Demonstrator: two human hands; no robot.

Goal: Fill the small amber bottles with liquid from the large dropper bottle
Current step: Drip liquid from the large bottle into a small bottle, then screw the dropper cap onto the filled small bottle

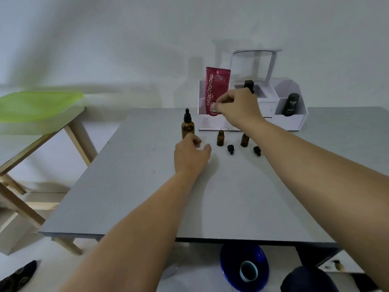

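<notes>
The large amber dropper bottle (187, 125) stands capped with its black dropper at the table's far middle. My left hand (191, 153) rests just in front of its base, fingers loosely curled and apart, with nothing clearly held. Two small amber bottles (220, 138) (244, 140) stand uncapped to the right. Their black caps (230, 149) (257, 150) lie on the table in front of them. My right hand (239, 106) hovers above the small bottles. Its fingertips pinch a small white object (214, 107) that I cannot identify.
A white organizer (290, 121) at the back holds a red pouch (216, 85), a black bottle (291, 104) and a dark-capped bottle (248, 85). A wooden stool with a green lid (37, 104) stands left of the grey table (147, 197). A blue bowl (244, 268) sits on the floor below.
</notes>
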